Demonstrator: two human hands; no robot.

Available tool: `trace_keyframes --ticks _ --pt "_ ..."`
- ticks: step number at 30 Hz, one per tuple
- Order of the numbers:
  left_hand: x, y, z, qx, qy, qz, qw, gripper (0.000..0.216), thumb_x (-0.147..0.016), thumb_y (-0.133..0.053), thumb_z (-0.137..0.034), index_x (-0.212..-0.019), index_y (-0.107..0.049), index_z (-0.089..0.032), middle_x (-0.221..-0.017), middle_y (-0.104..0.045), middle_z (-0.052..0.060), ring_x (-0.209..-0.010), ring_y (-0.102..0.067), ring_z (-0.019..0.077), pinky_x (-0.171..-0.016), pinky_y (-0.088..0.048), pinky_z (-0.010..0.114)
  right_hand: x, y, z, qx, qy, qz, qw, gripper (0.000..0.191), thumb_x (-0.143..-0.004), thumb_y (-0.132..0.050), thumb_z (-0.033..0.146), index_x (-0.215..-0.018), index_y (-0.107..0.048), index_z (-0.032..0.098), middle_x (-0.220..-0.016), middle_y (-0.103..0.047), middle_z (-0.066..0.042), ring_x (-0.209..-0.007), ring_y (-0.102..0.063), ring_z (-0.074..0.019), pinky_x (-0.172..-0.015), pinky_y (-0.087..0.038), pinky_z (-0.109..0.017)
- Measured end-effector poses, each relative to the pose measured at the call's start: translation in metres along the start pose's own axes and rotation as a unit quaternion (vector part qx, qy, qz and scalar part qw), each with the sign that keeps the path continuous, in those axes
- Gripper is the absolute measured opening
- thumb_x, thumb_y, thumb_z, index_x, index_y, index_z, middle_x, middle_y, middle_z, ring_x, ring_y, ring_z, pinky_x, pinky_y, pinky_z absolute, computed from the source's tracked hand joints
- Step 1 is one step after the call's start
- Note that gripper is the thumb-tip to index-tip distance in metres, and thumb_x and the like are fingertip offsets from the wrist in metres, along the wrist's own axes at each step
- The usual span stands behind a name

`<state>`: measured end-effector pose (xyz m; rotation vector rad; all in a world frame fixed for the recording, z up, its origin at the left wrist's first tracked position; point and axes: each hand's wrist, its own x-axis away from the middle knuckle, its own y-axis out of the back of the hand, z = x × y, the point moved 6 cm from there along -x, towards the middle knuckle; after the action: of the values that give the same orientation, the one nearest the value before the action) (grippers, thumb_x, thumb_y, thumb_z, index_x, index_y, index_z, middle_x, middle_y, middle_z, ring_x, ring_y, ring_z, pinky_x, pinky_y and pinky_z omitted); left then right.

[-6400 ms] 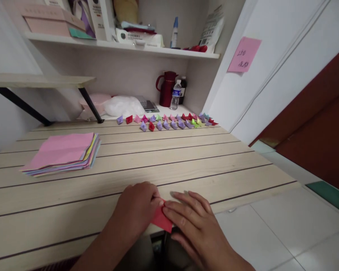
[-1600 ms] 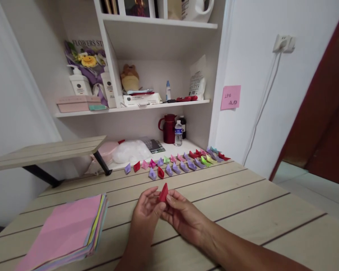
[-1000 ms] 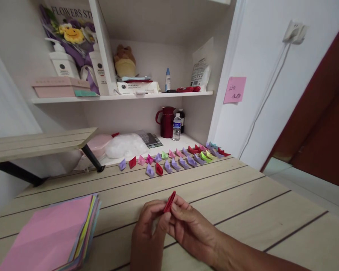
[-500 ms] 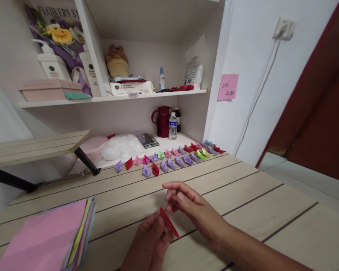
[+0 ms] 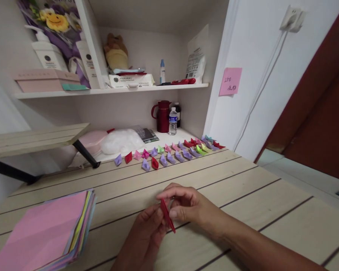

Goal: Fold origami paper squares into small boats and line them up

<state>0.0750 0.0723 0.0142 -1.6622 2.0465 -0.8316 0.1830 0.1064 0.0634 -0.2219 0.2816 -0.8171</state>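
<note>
Both hands meet low over the tabletop (image 5: 243, 188), and between them stands a folded red paper piece (image 5: 167, 215), seen nearly edge-on and tilted. The left hand (image 5: 147, 235) comes up from below, its fingers (image 5: 157, 216) pressed against the left face of the paper. The right hand (image 5: 189, 205) reaches in from the right, with its thumb and curled fingers (image 5: 169, 194) pinching the paper's upper edge and right face. So both sets of fingers are closed on the red piece, which is held just above the wood rather than lying on it.

Beyond the fingers, well apart from them toward the back of the tabletop, two rows of small folded paper boats (image 5: 169, 154) run left to right in purple, red, pink and green. To the left of the fingers, near the front edge, lies a stack of coloured paper sheets (image 5: 51, 229) with a pink sheet on top. Farther back, past the boats, a dark red jug (image 5: 162, 116) and a water bottle (image 5: 173, 121) stand just beside each other on a white ledge. On the wall to the right of the fingers and above them is stuck a pink note (image 5: 230, 81).
</note>
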Motion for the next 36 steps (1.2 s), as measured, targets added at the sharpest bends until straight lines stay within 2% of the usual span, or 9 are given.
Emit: trace_keyframes --ticks 5,13,18,21,24,26,28,32,36 --pt "0.001 0.004 0.000 -0.006 -0.004 -0.024 1.000 0.011 -0.082 -0.073 -0.030 -0.077 -0.074 -0.020 -0.071 -0.059 0.001 -0.073 -0.051 0.0139 -0.076 -0.043 0.027 0.001 0.001 0.001 0.010 0.003 -0.015 1.000 0.028 -0.075 -0.081 0.030 -0.101 -0.077 0.022 -0.096 -0.062 -0.002 -0.071 -0.061 -0.0123 -0.069 -0.054 -0.028" --pt "0.003 -0.002 -0.004 -0.015 -0.006 -0.040 0.999 0.019 -0.078 -0.076 -0.033 -0.072 -0.071 -0.016 -0.070 -0.058 0.000 -0.073 -0.051 0.0121 -0.077 -0.044 0.024 0.002 0.002 0.005 0.045 0.007 -0.019 0.999 0.024 -0.081 -0.073 0.028 -0.104 -0.076 0.020 -0.101 -0.065 -0.005 -0.086 -0.063 -0.0175 -0.079 -0.052 -0.031" --pt "-0.001 0.006 -0.001 -0.090 -0.048 -0.095 0.990 0.030 -0.072 -0.078 -0.044 -0.063 -0.065 -0.018 -0.065 -0.057 0.000 -0.068 -0.051 0.0136 -0.071 -0.045 0.026 0.003 0.001 0.010 0.186 0.044 -0.059 0.980 0.031 -0.081 -0.063 0.015 -0.109 -0.074 0.024 -0.098 -0.065 -0.002 -0.073 -0.060 -0.0133 -0.069 -0.049 -0.027" --pt "-0.003 0.015 -0.002 -0.134 -0.076 -0.132 0.979 0.029 -0.071 -0.078 -0.046 -0.068 -0.068 -0.019 -0.065 -0.059 0.000 -0.066 -0.052 0.0142 -0.069 -0.044 0.027 0.004 0.002 0.013 0.286 0.091 -0.081 0.950 0.044 -0.076 -0.061 0.005 -0.113 -0.070 0.027 -0.098 -0.062 -0.002 -0.082 -0.060 -0.0149 -0.071 -0.048 -0.026" --pt "-0.005 0.022 -0.011 -0.184 -0.116 -0.154 0.964 0.024 -0.070 -0.079 -0.044 -0.069 -0.073 -0.020 -0.062 -0.057 -0.002 -0.064 -0.051 0.0142 -0.070 -0.044 0.027 0.004 0.006 0.010 0.324 0.104 -0.106 0.934 0.036 -0.075 -0.061 0.004 -0.104 -0.066 0.024 -0.094 -0.061 -0.001 -0.083 -0.059 -0.0151 -0.070 -0.047 -0.025" --pt "-0.006 0.024 -0.019 -0.220 -0.156 -0.170 0.948 0.022 -0.066 -0.081 -0.043 -0.067 -0.076 -0.021 -0.070 -0.061 0.001 -0.074 -0.056 0.0174 -0.076 -0.045 0.028 0.003 0.009 0.007 0.315 0.098 -0.125 0.936 0.024 -0.076 -0.063 0.007 -0.094 -0.061 0.022 -0.086 -0.059 0.001 -0.075 -0.056 -0.0132 -0.066 -0.044 -0.023" --pt "-0.005 0.027 -0.025 -0.244 -0.190 -0.186 0.933 0.022 -0.063 -0.082 -0.043 -0.065 -0.077 -0.022 -0.092 -0.066 0.006 -0.095 -0.059 0.0236 -0.087 -0.045 0.031 0.003 0.010 0.004 0.297 0.086 -0.131 0.942 0.014 -0.079 -0.064 0.012 -0.086 -0.055 0.021 -0.078 -0.057 0.003 -0.068 -0.052 -0.0122 -0.061 -0.041 -0.023" --pt "-0.004 0.031 -0.028 -0.265 -0.209 -0.209 0.918 0.023 -0.065 -0.079 -0.047 -0.069 -0.078 -0.024 -0.135 -0.058 0.010 -0.128 -0.048 0.0347 -0.107 -0.037 0.044 0.005 0.003 0.005 0.304 0.088 -0.111 0.942 0.009 -0.084 -0.059 0.017 -0.082 -0.052 0.021 -0.073 -0.055 0.003 -0.068 -0.050 -0.0129 -0.061 -0.040 -0.023" --pt "-0.003 0.019 -0.023 -0.295 -0.163 -0.127 0.933 0.027 -0.073 -0.073 -0.050 -0.078 -0.080 -0.024 -0.124 -0.068 0.012 -0.123 -0.054 0.0356 -0.107 -0.038 0.047 0.011 -0.003 0.013 0.368 0.117 -0.107 0.916 0.010 -0.086 -0.057 0.019 -0.078 -0.051 0.022 -0.071 -0.056 0.002 -0.066 -0.051 -0.0131 -0.058 -0.039 -0.023"
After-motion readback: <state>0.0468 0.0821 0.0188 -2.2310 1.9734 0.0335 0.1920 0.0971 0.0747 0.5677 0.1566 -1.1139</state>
